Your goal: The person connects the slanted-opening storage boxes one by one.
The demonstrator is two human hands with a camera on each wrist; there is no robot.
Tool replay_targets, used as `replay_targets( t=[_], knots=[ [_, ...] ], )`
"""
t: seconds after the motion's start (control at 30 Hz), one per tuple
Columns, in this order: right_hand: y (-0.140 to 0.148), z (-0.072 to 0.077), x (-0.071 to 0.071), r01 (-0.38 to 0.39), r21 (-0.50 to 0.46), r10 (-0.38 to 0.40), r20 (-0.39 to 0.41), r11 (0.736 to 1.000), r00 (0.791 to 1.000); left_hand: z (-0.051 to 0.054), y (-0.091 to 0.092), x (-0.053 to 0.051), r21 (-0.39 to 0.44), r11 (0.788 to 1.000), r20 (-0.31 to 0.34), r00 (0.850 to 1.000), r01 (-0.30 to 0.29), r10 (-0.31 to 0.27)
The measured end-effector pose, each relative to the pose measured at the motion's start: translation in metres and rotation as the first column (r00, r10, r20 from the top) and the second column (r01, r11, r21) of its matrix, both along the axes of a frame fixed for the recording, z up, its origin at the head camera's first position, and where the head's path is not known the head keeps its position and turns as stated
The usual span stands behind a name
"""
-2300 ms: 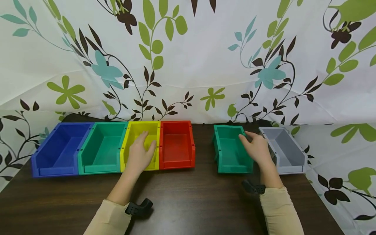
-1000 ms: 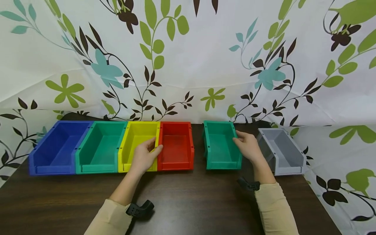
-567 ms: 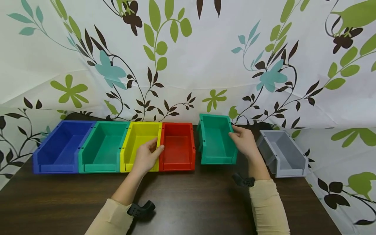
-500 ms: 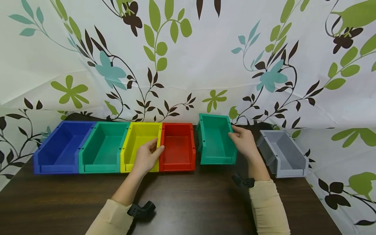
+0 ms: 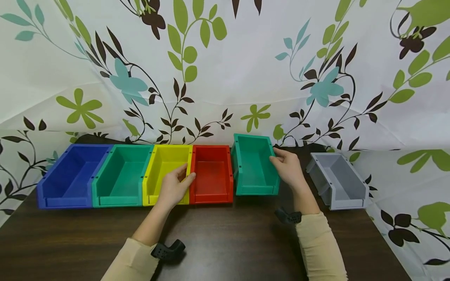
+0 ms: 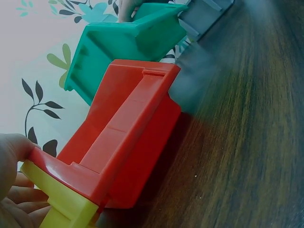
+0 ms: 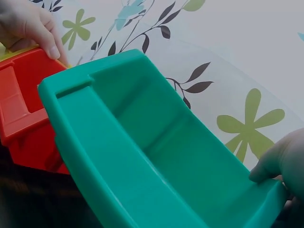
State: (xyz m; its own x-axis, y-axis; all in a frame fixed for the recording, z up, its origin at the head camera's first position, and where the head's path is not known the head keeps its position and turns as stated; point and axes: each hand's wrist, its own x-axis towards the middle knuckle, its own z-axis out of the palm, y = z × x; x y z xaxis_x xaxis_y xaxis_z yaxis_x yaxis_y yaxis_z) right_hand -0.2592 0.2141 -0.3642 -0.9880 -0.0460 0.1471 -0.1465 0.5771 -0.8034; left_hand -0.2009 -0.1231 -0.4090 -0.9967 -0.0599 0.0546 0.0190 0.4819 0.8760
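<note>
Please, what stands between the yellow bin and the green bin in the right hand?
The red bin; the head view shows it between the yellow bin and the held green bin.

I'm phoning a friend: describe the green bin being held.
On the dark table, find the red bin. Right of it, the right hand holds the green bin; the other green bin sits between the blue bin and the yellow bin.

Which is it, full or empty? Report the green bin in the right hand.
Empty. In the head view, the green bin held by the right hand shows only its own bare inner surfaces.
</note>
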Motion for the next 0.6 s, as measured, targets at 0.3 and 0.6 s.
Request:
replay_targets(
  t=[0.3,0.6],
  knots=[
    [-0.0051,0.0012,0.0013,0.028,-0.026,-0.028,-0.009,0.999,1.000,0.0014,0.0001,0.0005,0.001,1.000,0.002,1.000,0.003,-0.003],
    [-0.0064,0.0050,0.0085,-0.009,0.071,0.009,0.008,0.997,1.000,0.0029,0.0004,0.0013,-0.001,1.000,0.002,1.000,0.010,-0.010]
  ],
)
